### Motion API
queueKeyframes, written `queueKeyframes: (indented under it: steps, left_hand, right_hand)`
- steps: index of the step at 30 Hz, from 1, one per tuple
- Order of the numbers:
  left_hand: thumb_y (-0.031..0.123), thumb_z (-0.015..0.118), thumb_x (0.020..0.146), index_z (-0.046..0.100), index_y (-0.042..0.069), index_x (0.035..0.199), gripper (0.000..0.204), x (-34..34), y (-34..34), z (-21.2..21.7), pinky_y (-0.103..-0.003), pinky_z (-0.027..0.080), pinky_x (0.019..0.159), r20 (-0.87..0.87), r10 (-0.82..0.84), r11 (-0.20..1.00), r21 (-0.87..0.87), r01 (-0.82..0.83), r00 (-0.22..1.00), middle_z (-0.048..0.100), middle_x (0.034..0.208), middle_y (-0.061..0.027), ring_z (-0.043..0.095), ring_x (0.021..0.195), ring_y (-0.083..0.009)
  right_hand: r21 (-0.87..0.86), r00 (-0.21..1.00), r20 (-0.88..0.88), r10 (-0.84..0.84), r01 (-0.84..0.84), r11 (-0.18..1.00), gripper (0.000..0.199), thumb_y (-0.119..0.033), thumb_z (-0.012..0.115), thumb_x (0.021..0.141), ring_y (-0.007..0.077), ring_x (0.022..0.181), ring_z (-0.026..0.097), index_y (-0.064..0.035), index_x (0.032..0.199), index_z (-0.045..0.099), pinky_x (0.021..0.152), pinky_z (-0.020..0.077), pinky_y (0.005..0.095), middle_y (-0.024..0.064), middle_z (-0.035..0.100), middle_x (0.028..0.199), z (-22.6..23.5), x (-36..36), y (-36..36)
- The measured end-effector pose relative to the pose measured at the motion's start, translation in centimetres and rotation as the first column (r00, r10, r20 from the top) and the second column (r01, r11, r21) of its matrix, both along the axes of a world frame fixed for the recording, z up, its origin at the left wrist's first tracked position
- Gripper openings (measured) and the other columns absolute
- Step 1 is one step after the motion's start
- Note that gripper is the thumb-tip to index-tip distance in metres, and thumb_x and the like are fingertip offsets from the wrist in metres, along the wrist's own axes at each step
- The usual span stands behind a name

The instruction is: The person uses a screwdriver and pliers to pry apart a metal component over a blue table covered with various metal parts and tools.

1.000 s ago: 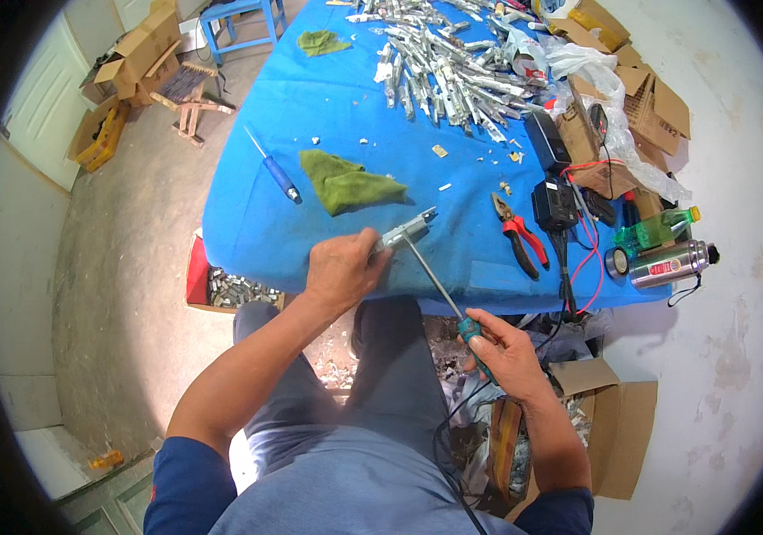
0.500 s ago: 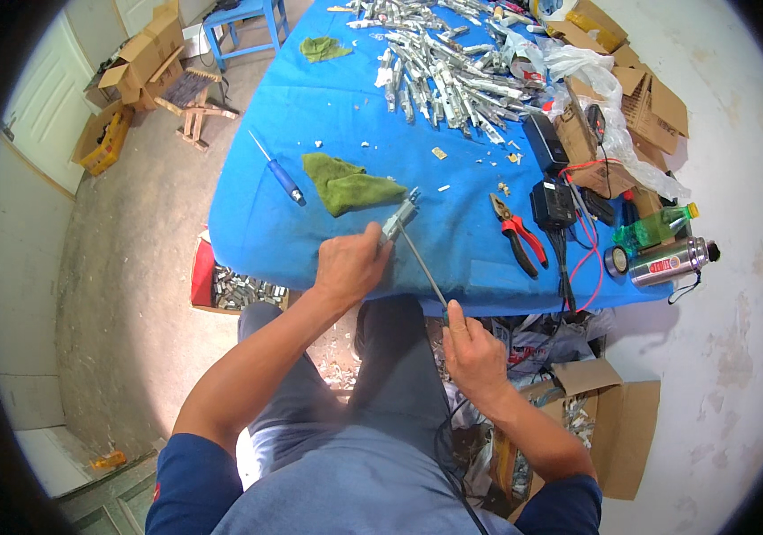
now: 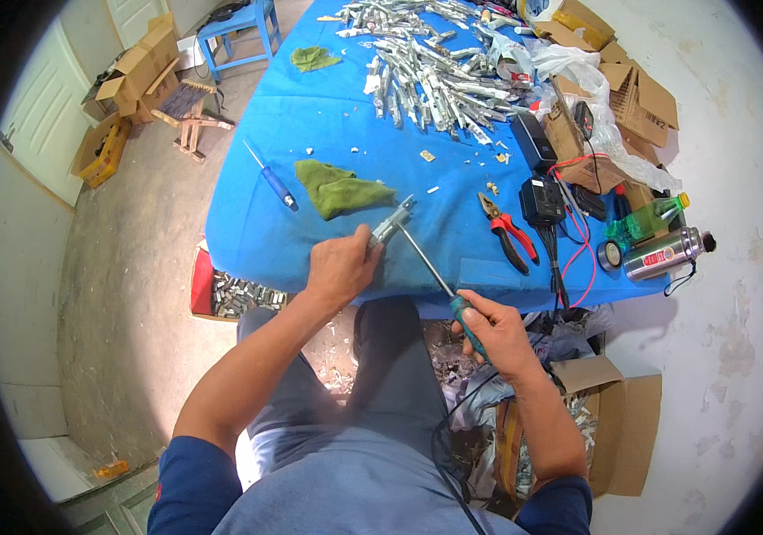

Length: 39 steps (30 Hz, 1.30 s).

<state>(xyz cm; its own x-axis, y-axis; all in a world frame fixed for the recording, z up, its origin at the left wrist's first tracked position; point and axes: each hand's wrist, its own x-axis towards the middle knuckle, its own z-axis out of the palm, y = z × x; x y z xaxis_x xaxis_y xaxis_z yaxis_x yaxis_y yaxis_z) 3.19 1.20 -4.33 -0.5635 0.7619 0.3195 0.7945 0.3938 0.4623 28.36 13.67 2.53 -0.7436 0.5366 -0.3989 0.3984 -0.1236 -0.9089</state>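
Note:
Over the near edge of the blue-covered table, my left hand is closed round a slim silver-grey metal part, its far end sticking out past the fingers. My right hand grips the teal handle of a screwdriver. The long shaft slants up and left, its tip at the side of the metal part; whether it sits in a gap there is too small to tell. Just beyond the part lies a crumpled green cloth. A second screwdriver with a blue handle rests to its left.
Red-handled pliers, black power adapters, a green bottle and a steel flask occupy the table's right side. Farther back is a heap of similar metal parts. Boxes of parts stand below, one red, one cardboard.
My right hand has shifted right and turned, so more of the teal handle shows. The metal part stays in my left hand, and the whole view has moved slightly.

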Motion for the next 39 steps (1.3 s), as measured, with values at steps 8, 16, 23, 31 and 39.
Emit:
queueKeyframes:
  steps: [8,16,23,31,39]
  left_hand:
    - [0.028,0.067,0.093,0.054,0.007,0.090,0.025,0.1,-0.1,-0.2,-0.051,0.048,0.055,0.004,0.002,1.000,0.003,-0.002,1.000,0.065,0.067,-0.0155,0.065,0.064,-0.0397]
    - [0.026,0.068,0.092,0.054,0.007,0.089,0.024,0.2,0.0,0.0,-0.050,0.048,0.054,-0.008,-0.010,1.000,0.015,0.010,1.000,0.064,0.066,-0.0152,0.065,0.063,-0.0391]
    - [0.027,0.069,0.092,0.054,0.007,0.090,0.024,0.0,-0.1,-0.3,-0.050,0.048,0.054,-0.019,-0.022,0.999,0.030,0.023,1.000,0.064,0.066,-0.0146,0.065,0.062,-0.0385]
    - [0.027,0.068,0.093,0.054,0.007,0.090,0.025,0.0,-0.1,-0.2,-0.050,0.048,0.054,-0.017,-0.012,1.000,0.010,0.013,1.000,0.064,0.065,-0.0152,0.065,0.061,-0.0388]
    - [0.028,0.066,0.094,0.053,0.007,0.090,0.025,0.0,0.0,-0.4,-0.051,0.048,0.054,-0.005,-0.009,1.000,0.006,0.009,1.000,0.064,0.064,-0.0158,0.064,0.061,-0.0395]
  right_hand:
    - [0.026,0.999,0.034,0.043,-0.043,0.999,0.047,-0.013,0.060,0.098,0.0109,0.068,0.065,-0.0002,0.143,0.054,0.048,0.0473,0.0221,0.0122,0.072,0.099,0.7,0.7,0.4]
    - [-0.010,0.996,0.056,0.069,-0.069,0.998,0.045,-0.011,0.060,0.098,0.0116,0.069,0.067,-0.0013,0.142,0.055,0.048,0.0477,0.0212,0.0117,0.071,0.103,1.8,0.2,1.5]
    - [-0.011,0.993,0.037,0.110,-0.110,0.994,0.044,-0.013,0.060,0.098,0.0109,0.068,0.066,-0.0036,0.141,0.057,0.048,0.0471,0.0224,0.0082,0.071,0.103,2.0,0.2,2.6]
    - [-0.109,0.999,-0.007,0.041,-0.041,0.993,0.044,-0.013,0.060,0.099,0.0115,0.069,0.065,-0.0036,0.142,0.056,0.054,0.0520,0.0254,0.0074,0.069,0.097,0.7,0.2,1.8]
    - [0.804,0.982,0.017,0.186,-0.124,0.581,0.041,-0.014,0.064,0.095,0.0330,0.068,0.066,-0.0068,0.134,0.062,0.063,0.0540,0.0388,0.0180,0.069,0.087,-1.3,-0.3,-1.2]
